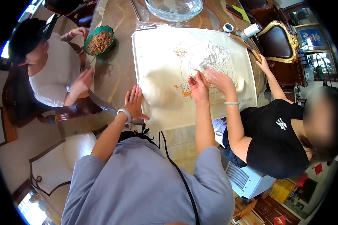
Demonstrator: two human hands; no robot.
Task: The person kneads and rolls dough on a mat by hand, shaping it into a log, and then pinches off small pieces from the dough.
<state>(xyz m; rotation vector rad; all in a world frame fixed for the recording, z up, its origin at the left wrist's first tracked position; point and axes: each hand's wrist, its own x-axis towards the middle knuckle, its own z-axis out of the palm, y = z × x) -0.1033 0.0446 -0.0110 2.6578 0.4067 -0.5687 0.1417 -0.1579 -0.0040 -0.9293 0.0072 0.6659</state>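
My left hand [134,102] lies with its fingers stretched and spread at the near left edge of the white printed mat [165,116], right beside a smooth ball of dough [154,91]. Whether the fingertips touch the dough is hard to see. My right hand [199,87] is raised over the middle of the mat, palm turned up, fingers partly bent and apart; I see nothing in it. Just past it lies a patch of white flour [215,56]. A co-worker's hand [220,80] reaches in from the right, close beside my right hand.
A person at left sits by a green bowl of minced filling [100,42]. A glass bowl [174,10] stands at the far edge. The co-worker's other hand [264,64] is at a wooden stick [256,55] on the right. A small dough piece [240,85] lies near the mat's right edge.
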